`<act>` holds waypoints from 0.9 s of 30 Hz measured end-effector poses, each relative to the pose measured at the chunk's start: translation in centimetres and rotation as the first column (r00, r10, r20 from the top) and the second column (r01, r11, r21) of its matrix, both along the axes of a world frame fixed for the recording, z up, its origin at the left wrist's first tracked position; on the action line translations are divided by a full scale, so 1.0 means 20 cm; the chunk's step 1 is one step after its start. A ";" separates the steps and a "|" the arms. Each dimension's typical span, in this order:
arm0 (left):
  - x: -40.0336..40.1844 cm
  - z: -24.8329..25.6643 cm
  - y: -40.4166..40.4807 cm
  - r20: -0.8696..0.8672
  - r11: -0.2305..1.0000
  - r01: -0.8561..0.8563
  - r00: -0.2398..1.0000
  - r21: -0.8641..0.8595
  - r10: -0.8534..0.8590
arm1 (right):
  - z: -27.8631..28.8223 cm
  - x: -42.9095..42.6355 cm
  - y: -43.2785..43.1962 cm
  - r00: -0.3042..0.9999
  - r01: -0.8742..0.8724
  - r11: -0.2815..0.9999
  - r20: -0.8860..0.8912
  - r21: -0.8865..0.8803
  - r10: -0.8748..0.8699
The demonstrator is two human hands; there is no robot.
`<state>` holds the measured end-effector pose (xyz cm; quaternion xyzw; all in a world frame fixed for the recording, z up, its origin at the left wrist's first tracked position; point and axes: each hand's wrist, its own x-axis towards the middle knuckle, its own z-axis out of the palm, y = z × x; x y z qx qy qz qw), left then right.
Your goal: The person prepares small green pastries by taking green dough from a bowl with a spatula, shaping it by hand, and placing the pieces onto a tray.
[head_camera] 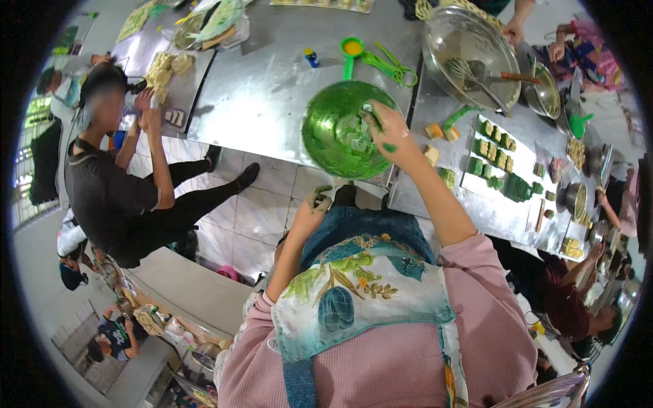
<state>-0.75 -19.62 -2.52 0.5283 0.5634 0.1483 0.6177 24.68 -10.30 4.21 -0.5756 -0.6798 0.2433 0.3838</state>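
Observation:
A metal mixing bowl, its inside coated with wet green paste, sits at the near edge of the steel table. Over its right side, my right hand grips a pale, translucent scraper-like tool, whose lower end reaches down into the bowl. Green smears mark the fingers and the side of this hand. My left hand is below the table edge, in front of my body, apart from the bowl. Its green-stained fingers are loosely bent and apart, with nothing seen in them.
Beyond the bowl lie a green measuring cup with yellow contents, green measuring spoons and a small blue bottle. To the right are a large steel bowl with a whisk and a white board of green-and-yellow pieces. A person works at left.

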 end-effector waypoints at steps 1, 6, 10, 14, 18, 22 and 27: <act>-0.02 -0.02 0.03 0.031 0.999 -0.024 0.999 -0.030 0.025 | -0.02 -0.04 0.03 1.000 -0.017 1.000 0.005 0.005 0.017; -0.03 -0.01 0.12 0.174 0.949 -0.141 0.965 -0.282 0.195 | -0.05 -0.12 0.06 1.000 -0.027 0.997 0.002 -0.079 0.027; -0.04 -0.06 0.13 0.270 0.884 -0.170 0.912 -0.436 0.308 | -0.09 -0.08 0.08 0.987 0.144 0.958 -0.036 -0.247 -0.158; -0.02 -0.05 0.16 0.266 0.865 -0.188 0.902 -0.466 0.340 | -0.21 0.04 0.09 0.902 0.271 0.869 -0.206 -0.413 -0.379; -0.04 -0.12 0.18 0.245 0.877 -0.108 0.938 -0.468 0.246 | -0.34 0.11 0.09 0.902 0.305 0.869 -0.175 -0.390 -0.395; -0.04 -0.09 0.19 0.222 0.862 -0.125 0.939 -0.490 0.262 | -0.14 0.05 0.13 0.901 0.385 0.856 -0.061 -0.346 -0.430; -0.04 -0.12 0.19 0.239 0.828 -0.138 0.920 -0.543 0.310 | -0.03 -0.02 0.16 0.953 0.252 0.902 -0.071 -0.352 -0.294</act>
